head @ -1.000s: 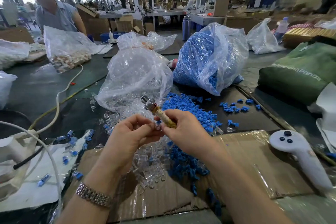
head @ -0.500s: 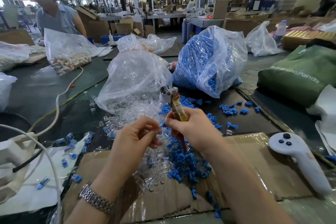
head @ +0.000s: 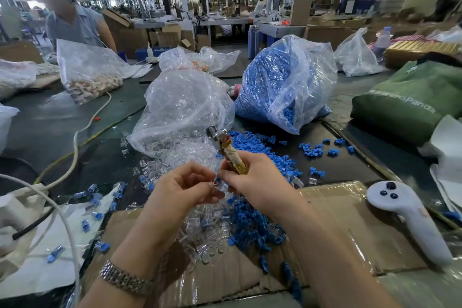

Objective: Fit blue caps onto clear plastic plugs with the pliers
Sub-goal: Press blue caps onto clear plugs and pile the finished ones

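Left hand (head: 182, 189) curled, fingertips pinching a small clear plug (head: 218, 185) with a blue cap (head: 218, 179) on its top. Right hand (head: 257, 182) fisted round tape-wrapped pliers (head: 226, 151), metal head tilted up and away. Fingertips of both hands meet at the plug. Below the hands: loose heap of glossy clear plugs (head: 205, 232) and matte blue caps (head: 252, 227) on cardboard (head: 337, 207).

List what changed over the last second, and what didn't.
The right hand swung the tape-wrapped pliers more upright, then lowered them slightly, and met the left hand at a clear plastic plug with blue cap. Both bags and the white controller stayed put.
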`<action>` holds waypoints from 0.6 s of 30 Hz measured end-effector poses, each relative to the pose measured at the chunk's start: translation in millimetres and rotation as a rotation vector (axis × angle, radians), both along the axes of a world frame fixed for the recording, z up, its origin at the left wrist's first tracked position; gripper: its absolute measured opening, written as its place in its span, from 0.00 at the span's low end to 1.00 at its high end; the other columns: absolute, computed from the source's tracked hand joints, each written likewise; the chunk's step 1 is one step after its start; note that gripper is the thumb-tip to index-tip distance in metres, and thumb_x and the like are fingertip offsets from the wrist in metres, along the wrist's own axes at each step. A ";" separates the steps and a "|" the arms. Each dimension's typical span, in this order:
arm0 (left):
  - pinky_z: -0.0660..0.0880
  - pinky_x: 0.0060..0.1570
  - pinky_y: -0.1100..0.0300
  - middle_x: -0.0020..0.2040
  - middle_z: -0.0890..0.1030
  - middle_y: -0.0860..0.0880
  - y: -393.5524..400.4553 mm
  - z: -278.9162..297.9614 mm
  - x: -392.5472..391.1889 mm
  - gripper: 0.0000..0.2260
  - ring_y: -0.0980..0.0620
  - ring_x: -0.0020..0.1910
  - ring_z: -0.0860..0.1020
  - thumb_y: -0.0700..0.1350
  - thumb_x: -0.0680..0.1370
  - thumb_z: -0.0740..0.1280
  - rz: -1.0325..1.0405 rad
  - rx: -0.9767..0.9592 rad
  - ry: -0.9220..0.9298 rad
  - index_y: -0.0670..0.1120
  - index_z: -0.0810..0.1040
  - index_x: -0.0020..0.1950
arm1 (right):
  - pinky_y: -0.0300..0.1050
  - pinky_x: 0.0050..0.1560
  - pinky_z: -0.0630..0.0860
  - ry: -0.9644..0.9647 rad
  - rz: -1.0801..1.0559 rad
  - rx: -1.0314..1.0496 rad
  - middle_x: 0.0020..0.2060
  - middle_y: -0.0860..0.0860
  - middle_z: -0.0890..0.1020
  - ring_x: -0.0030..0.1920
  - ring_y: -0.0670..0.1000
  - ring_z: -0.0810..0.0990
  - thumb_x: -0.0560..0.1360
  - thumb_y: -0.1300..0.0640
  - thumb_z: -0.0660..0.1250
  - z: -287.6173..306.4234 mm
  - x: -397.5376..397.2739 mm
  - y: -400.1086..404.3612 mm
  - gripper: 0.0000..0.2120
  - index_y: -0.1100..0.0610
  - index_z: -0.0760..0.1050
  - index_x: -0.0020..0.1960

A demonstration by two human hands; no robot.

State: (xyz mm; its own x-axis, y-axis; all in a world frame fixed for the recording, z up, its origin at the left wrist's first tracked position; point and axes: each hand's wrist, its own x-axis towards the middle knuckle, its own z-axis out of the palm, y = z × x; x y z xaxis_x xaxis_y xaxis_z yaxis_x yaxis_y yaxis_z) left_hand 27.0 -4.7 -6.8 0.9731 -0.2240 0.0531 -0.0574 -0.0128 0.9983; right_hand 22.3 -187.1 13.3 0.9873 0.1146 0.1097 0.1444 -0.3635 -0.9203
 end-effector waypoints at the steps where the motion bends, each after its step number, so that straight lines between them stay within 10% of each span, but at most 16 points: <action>1: 0.83 0.48 0.57 0.47 0.86 0.40 0.8 0.8 -0.1 0.09 0.42 0.48 0.86 0.38 0.71 0.75 -0.023 -0.009 0.014 0.43 0.83 0.50 | 0.49 0.40 0.78 -0.009 -0.004 -0.006 0.31 0.47 0.78 0.33 0.47 0.75 0.79 0.59 0.71 -0.1 0.1 -0.7 0.09 0.52 0.78 0.40; 18: 0.82 0.49 0.59 0.52 0.85 0.35 4.6 7.8 -0.5 0.13 0.42 0.51 0.86 0.36 0.65 0.75 -0.097 -0.337 0.217 0.37 0.87 0.49 | 0.56 0.50 0.81 -0.084 0.174 0.009 0.37 0.54 0.80 0.39 0.48 0.78 0.81 0.61 0.68 2.9 -3.7 -8.7 0.04 0.57 0.79 0.47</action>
